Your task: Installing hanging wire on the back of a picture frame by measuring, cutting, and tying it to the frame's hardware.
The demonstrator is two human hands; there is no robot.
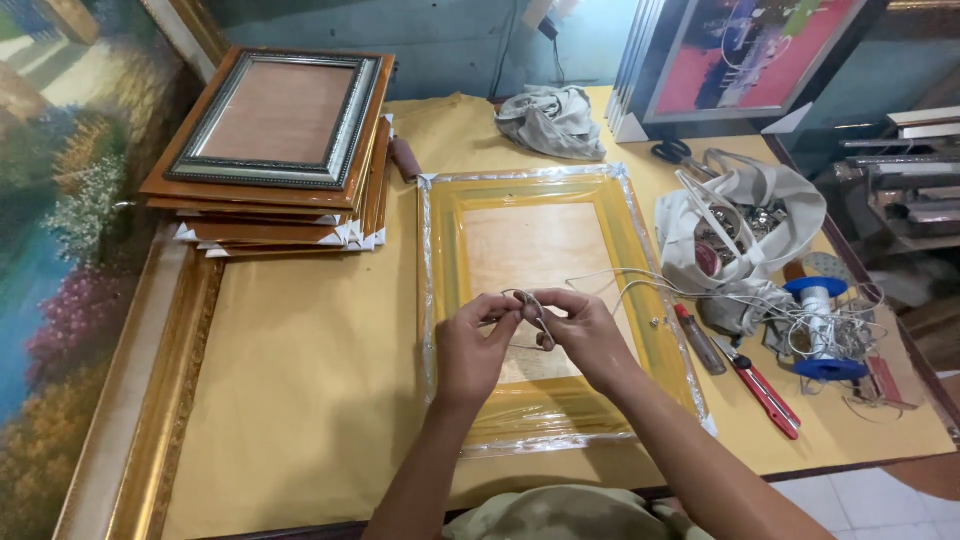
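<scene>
Bag (745,215) contents too small to tell; painting (750,50) cut by top edge; wire (528,300) end hidden behind fingers.

A wrapped frame (555,300) lies on the table (300,400), with a stack of frames (275,150) to its left. To its right lie a bag (750,230) and a spool (820,330), behind it a cloth (552,120).

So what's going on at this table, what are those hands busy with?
A person is working a loop of thin wire between both hands, left hand and right hand, just above a gold picture frame wrapped in clear plastic that lies flat on the table. The wire trails off to the right towards a blue spool. A red-handled tool, a screwdriver and a cloth bag lie beside it, and a stack of finished frames sits at the far left.
</scene>
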